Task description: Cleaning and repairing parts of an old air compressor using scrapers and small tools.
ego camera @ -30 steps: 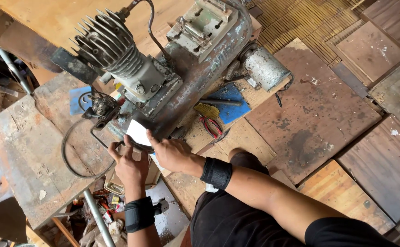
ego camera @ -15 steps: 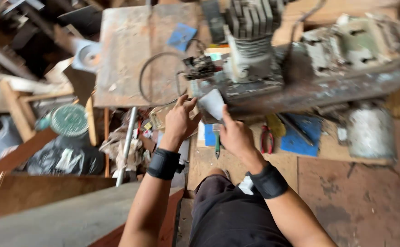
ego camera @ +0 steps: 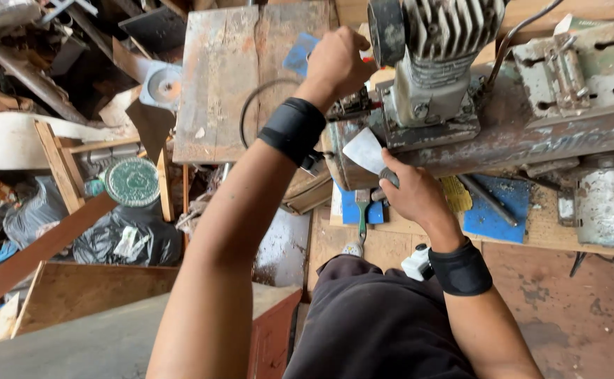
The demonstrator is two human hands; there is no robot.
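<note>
Head view: your right hand (ego camera: 410,193) is closed around the handle of a scraper (ego camera: 365,151), fingers wrapped tight. Scraper blade is flat, pale, angled up and left, its edge against the rusty tank (ego camera: 531,137) of a compressor, just below the pump base. Scraper sits at the tank's left end, between your two hands.

Your left hand (ego camera: 336,64) is higher, at the left side of the pump (ego camera: 436,56). Fingers are curled in a loose fist near the small fittings there; whether they grip anything cannot be told, since the back of the hand hides them. Both wrists carry black bands (ego camera: 294,129).

Pump has grey cooling fins and stands on the tank. A black hose (ego camera: 514,38) arcs from it to the right. A grey motor (ego camera: 610,207) lies under the tank's right part.

Below the tank: a blue sheet (ego camera: 497,210) on a wooden board, with a yellow brush (ego camera: 457,194) just beside your right hand and a green-handled tool (ego camera: 361,214) pointing toward your lap.

Left of the pump: a worn wooden bench (ego camera: 230,77), a black cable loop on it. Further left, scrap wood, a round green disc (ego camera: 132,182), black bags (ego camera: 121,238).
</note>
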